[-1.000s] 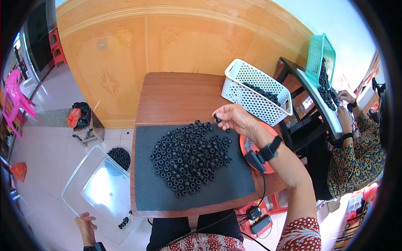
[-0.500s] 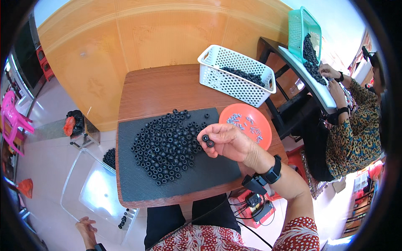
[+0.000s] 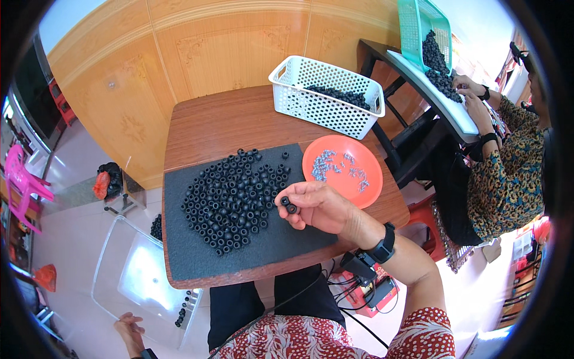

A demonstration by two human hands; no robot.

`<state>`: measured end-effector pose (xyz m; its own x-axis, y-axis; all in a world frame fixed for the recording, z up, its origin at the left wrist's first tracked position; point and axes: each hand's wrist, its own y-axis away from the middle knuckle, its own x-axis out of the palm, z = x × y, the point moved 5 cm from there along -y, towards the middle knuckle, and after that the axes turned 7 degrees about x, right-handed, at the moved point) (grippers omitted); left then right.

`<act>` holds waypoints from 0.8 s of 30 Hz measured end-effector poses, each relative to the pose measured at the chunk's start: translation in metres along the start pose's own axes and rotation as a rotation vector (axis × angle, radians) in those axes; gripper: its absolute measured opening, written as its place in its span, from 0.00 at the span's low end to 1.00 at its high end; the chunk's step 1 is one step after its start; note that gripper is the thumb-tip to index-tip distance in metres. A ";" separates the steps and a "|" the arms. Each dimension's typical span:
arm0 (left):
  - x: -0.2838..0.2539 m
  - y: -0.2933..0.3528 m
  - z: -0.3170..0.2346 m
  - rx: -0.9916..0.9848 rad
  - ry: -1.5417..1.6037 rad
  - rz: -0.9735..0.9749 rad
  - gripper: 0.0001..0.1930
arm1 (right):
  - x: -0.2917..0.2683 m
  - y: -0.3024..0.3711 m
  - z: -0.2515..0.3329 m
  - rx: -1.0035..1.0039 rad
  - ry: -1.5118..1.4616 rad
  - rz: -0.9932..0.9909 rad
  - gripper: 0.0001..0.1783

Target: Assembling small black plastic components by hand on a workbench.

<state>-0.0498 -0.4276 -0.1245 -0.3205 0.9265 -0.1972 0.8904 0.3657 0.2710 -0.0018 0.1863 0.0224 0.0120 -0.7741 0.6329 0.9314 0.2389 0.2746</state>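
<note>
My right hand is over the right part of a dark mat, its thumb and fingers closed round two small black ring-shaped parts. To its left, a heap of the same black parts covers much of the mat. An orange plate with small silvery pieces lies just beyond the hand. Low at the left, my left hand has its fingers apart, nothing visible in it, beside a clear plastic bin. A short row of black parts lies along the bin's right side.
A white perforated basket holding black parts stands at the wooden table's far right. Farther right, another person's hands work at black parts spilling from a green basket. Cables hang below the table's right edge.
The view has shifted slightly, so the table appears a little higher and further left. My right hand still holds the two black parts; my left hand stays low by the bin.
</note>
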 end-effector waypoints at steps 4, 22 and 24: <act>0.003 0.008 -0.006 0.004 -0.026 0.023 0.15 | -0.004 -0.001 -0.003 -0.020 0.074 -0.090 0.12; 0.010 0.016 -0.005 0.059 0.003 -0.041 0.16 | -0.017 -0.014 -0.003 -0.055 0.236 -0.197 0.12; 0.011 0.016 -0.007 0.091 0.026 -0.040 0.16 | -0.019 -0.015 -0.004 -0.052 0.224 -0.222 0.13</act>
<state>-0.0410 -0.4106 -0.1159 -0.3642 0.9136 -0.1810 0.9018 0.3944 0.1764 -0.0146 0.1956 0.0032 -0.1191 -0.9153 0.3847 0.9376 0.0238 0.3468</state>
